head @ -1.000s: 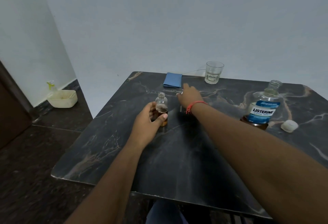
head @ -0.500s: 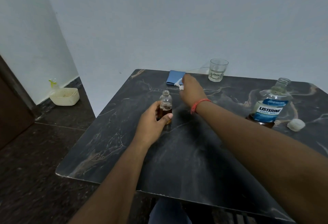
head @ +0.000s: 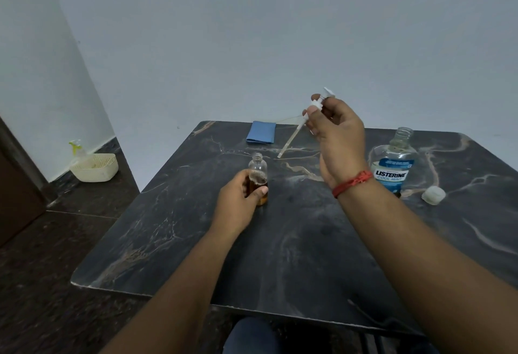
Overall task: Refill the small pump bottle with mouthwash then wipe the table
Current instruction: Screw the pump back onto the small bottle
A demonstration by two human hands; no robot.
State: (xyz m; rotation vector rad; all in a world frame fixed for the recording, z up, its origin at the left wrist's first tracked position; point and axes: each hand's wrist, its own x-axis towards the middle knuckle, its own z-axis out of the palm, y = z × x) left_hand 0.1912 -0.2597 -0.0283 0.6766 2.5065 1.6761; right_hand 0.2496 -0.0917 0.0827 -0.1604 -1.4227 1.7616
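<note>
A dark marble table (head: 294, 241) stands against a pale wall. My left hand (head: 238, 202) is wrapped around the small pump bottle (head: 258, 178), which stands upright near the table's middle, its open neck pointing straight up, amber liquid filling its lower half. My right hand (head: 336, 137) is raised above the far side of the table, pinching the white pump head (head: 319, 104); its dip tube (head: 290, 140) slants down and left, the tip hanging above the bottle's far right. The mouthwash bottle (head: 393, 163) stands uncapped toward the right edge, its white cap (head: 433, 194) lying just beside it. A folded blue cloth (head: 261, 132) lies at the far edge.
</note>
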